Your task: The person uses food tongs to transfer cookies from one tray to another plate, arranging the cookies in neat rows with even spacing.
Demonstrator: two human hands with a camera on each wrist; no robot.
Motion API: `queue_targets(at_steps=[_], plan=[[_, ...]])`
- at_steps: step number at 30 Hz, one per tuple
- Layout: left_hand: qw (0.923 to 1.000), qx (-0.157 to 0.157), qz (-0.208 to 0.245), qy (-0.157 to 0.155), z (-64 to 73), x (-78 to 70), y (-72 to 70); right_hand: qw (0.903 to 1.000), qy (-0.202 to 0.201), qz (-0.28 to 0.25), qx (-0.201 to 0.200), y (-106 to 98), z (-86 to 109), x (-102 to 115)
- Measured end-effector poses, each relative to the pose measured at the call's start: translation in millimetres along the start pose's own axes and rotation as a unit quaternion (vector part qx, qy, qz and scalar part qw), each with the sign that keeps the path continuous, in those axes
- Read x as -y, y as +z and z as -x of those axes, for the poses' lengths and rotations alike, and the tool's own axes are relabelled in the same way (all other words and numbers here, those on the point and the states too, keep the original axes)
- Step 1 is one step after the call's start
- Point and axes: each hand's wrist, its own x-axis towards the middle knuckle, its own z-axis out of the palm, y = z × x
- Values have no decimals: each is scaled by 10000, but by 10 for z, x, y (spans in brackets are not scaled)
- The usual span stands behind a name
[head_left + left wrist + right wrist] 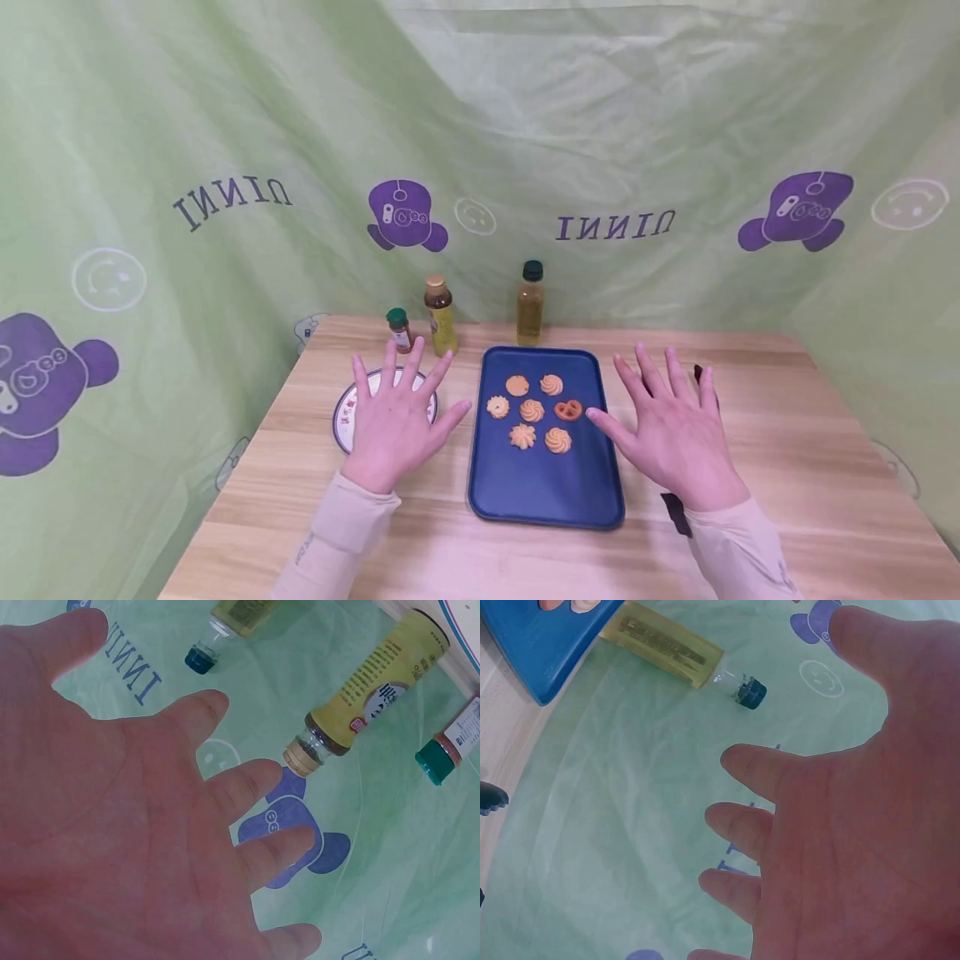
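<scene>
My left hand (393, 425) is raised with fingers spread, overlapping a white plate (345, 425) with a dark rim and a red floral pattern. To the right, my other hand (678, 437) is likewise spread, its thumb over the edge of a blue tray (547, 496). Neither hand holds anything. On the tray lie several cookies (532, 410), some swirled, one flower-shaped, plus a brown pretzel (567, 410). Beneath the right hand is a black object (677, 514), mostly hidden; a dark scalloped tip (493, 798) shows in the right wrist view.
At the back of the wooden table (247, 533) stand a small green-capped jar (401, 332), a yellow-labelled bottle (442, 318) with a tan cap, and an oil bottle (530, 308) with a dark cap. A green printed curtain (480, 108) hangs behind and around the table.
</scene>
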Motion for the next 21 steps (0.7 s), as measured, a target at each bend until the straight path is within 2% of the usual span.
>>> queue_targets(at_steps=[7, 16, 21], plan=[[10000, 73, -9, 14, -3, -12, 34, 10000, -37, 1, -43, -1, 9, 1], [9998, 177, 43, -17, -14, -24, 65, 9999, -21, 55, 121, 22, -13, 1], [9991, 354, 213, 24, -55, 44, 64, 9998, -1, 39, 215, 18, -42, -13]])
